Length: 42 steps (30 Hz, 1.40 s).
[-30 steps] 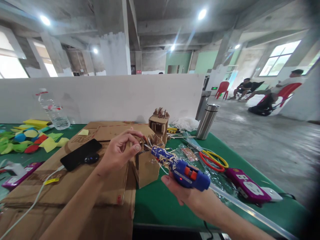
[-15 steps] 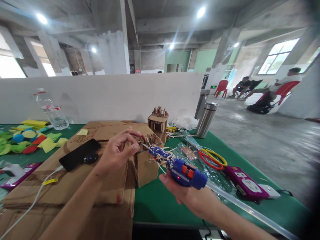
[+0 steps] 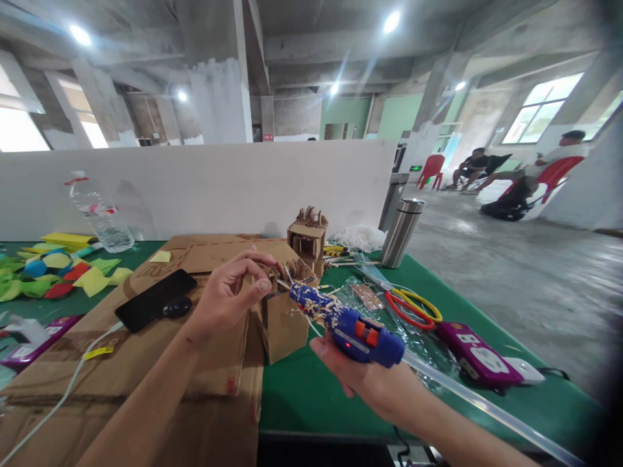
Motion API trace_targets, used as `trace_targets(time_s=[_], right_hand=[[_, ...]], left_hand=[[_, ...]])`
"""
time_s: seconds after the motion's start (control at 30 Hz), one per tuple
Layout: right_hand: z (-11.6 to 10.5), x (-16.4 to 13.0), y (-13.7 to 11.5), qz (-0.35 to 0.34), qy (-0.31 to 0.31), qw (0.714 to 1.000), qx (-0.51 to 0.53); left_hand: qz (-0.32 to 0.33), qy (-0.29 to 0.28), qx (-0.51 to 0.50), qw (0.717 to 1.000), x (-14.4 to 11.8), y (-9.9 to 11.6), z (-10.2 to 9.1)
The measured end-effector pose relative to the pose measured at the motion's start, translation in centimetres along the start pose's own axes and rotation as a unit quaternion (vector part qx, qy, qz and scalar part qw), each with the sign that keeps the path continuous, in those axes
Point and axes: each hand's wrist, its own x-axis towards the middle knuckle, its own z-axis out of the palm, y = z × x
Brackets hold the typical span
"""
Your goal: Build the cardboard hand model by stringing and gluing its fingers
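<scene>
My right hand (image 3: 353,366) is wrapped round a blue hot glue gun (image 3: 370,340), whose barrel is crusted with pale strands. A long clear glue stick (image 3: 477,402) runs out of its back, and a small red light glows on its side. The nozzle points left at the curved cardboard strips on top of a cardboard box model (image 3: 292,327). At that same spot, my left hand (image 3: 236,288) has its thumb and index finger curled close together. Whatever lies between those fingertips is too small to make out. Part of the model is hidden behind the left hand and the gun.
Flat cardboard sheets (image 3: 195,363) lie under my left arm, bearing a black phone (image 3: 156,299) and a mouse (image 3: 176,307). A second cardboard piece (image 3: 307,233) stands behind. Rightward are scissors (image 3: 411,310), a steel flask (image 3: 403,233) and a purple power strip (image 3: 479,357). A water bottle (image 3: 107,224) stands left.
</scene>
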Motion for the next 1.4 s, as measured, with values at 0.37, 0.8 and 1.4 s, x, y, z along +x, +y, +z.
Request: trace_targets(time_s=[0.37,0.8,1.4], right_hand=[[0.1,0.3,0.8,-0.003,-0.010,1.000,-0.010],[0.2,0.3,1.0,0.001,-0.011,1.000,-0.007],[0.0,0.5,0.2,-0.026,-0.060,0.997,0.034]], left_hand=[[-0.004,-0.001,-0.003,1.000,-0.1,0.0,0.0],[0.004,-0.005,-0.005,1.000,0.0,-0.1,0.0],[0.009,-0.003,-0.002,1.000,0.0,-0.2,-0.1]])
